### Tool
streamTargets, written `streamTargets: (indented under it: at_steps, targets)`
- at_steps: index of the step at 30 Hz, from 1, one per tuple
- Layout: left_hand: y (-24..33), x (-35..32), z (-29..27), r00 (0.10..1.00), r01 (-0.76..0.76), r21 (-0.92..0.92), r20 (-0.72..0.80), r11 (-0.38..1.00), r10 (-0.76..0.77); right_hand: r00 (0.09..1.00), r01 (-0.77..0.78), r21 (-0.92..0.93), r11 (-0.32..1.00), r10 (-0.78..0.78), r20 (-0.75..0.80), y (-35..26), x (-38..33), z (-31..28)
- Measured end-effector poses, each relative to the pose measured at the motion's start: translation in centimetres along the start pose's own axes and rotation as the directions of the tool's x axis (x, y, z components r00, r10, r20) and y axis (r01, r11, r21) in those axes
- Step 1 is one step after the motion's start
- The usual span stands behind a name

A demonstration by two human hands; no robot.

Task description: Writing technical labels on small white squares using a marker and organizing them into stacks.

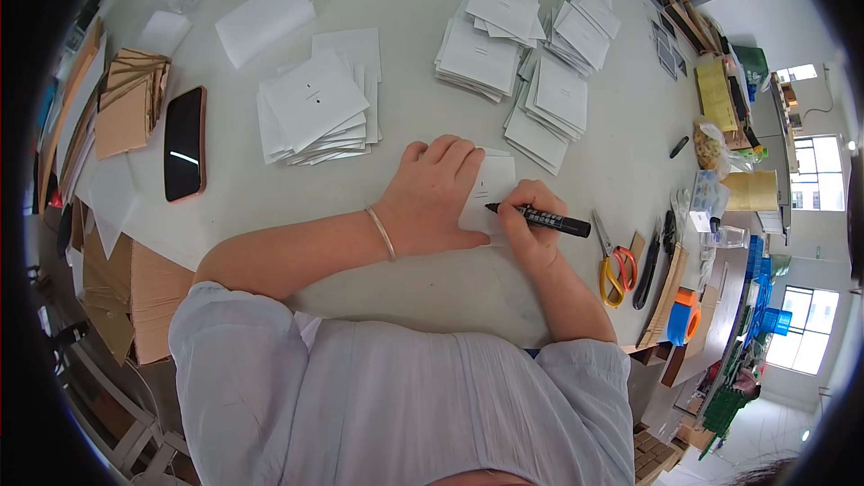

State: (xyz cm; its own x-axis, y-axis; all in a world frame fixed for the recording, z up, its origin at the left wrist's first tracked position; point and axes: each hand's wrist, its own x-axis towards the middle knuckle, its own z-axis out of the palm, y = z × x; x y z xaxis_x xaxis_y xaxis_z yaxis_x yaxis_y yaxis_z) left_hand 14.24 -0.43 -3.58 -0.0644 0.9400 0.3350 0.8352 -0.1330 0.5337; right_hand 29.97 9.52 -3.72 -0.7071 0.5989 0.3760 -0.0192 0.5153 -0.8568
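A small white paper square [490, 187] lies flat on the white table [405, 0], directly in front of the person and near its front edge. The left hand [436, 198] rests palm-down on the square's left part, fingers spread a little and pressed flat to pin it. The right hand [531, 220] has its fingers curled tight around a black marker [540, 216], whose tip touches the paper near the lower right edge of the left hand. The step in hand looks like marking this one sheet, with the writing under way, since faint dark marks already show higher on the square. The next move, as I judge it, calls for keeping the sheet pinned until the stroke is done, then lifting the pen clear before the paper is slid away, or the ink may smear. Beyond the hands, a loose stack of marked squares [315, 108] sits to the left, and larger fanned piles [522, 45] lie farther back toward the right. A dark phone [184, 144] lies left of the stack, beside flat cardboard pieces [130, 99]. Orange-handled scissors [615, 261] lie just right of the right hand.
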Motion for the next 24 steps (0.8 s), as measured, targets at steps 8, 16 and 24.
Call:
streamTargets:
  at_steps: [8, 16, 24]
  targets:
    - [0.05, -0.03, 0.16, 1.0, -0.009, 0.008, -0.023, 1.0, 0.009, 0.998, 0.058, -0.083, 0.995, -0.055, 0.036, -0.35, 0.24, 0.23]
    - [0.02, 0.07, 0.14, 1.0, -0.012, 0.017, -0.027, 1.0, 0.012, 0.997, 0.073, -0.14, 0.987, -0.074, -0.006, -0.06, 0.19, 0.39]
    - [0.1, -0.06, -0.05, 0.999, -0.015, 0.015, -0.031, 1.0, 0.016, 0.999, 0.048, -0.006, 0.999, -0.048, 0.016, 0.03, -0.06, -0.1]
